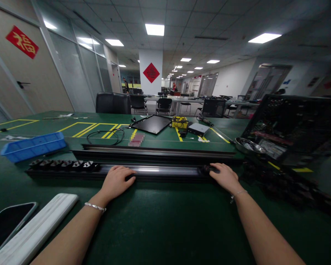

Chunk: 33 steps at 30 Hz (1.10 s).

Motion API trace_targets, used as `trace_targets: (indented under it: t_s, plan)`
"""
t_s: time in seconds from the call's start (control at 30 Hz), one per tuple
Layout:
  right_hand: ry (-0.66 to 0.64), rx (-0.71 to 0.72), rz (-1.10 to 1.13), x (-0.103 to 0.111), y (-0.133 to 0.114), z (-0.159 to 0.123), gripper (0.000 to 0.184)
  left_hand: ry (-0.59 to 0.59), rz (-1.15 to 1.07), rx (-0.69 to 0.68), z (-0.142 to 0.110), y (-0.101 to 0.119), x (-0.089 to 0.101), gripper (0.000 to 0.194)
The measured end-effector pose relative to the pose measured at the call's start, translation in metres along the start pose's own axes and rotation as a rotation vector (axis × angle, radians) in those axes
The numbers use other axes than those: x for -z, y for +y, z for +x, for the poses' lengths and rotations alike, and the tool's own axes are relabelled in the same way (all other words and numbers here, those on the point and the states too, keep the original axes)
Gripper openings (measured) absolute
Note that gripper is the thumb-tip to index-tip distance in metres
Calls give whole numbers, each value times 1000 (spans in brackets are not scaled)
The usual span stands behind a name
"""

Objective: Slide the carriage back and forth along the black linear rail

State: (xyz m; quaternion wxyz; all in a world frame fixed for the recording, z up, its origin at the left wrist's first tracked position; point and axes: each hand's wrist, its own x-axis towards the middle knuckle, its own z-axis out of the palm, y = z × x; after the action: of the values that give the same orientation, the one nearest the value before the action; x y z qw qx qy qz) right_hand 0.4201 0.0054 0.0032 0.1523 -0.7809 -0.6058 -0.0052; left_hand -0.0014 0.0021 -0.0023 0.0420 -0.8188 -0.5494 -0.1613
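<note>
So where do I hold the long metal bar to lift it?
Grip the shiny top of the long metal bar from the near side, hands wide apart, like that left hand and right hand. It's long and flat, so two hands probably keep it level.

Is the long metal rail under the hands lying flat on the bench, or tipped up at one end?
Lying flat: the metal rail runs level along the green bench mat, neither end visibly raised, with the left hand and right hand resting on it.

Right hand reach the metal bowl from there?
Probably yes: the right hand lies at the end of the front rail, and the metal bowl sits just beyond, with no object visible between them.
</note>
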Motion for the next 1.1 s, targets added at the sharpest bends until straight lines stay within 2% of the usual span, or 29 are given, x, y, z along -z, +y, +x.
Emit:
trace_targets:
  t_s: [1.1]
  plan:
    - [-30, -5, -7, -1, 2, 1, 47, 11, -17, -4, 0, -1, -2, 28]
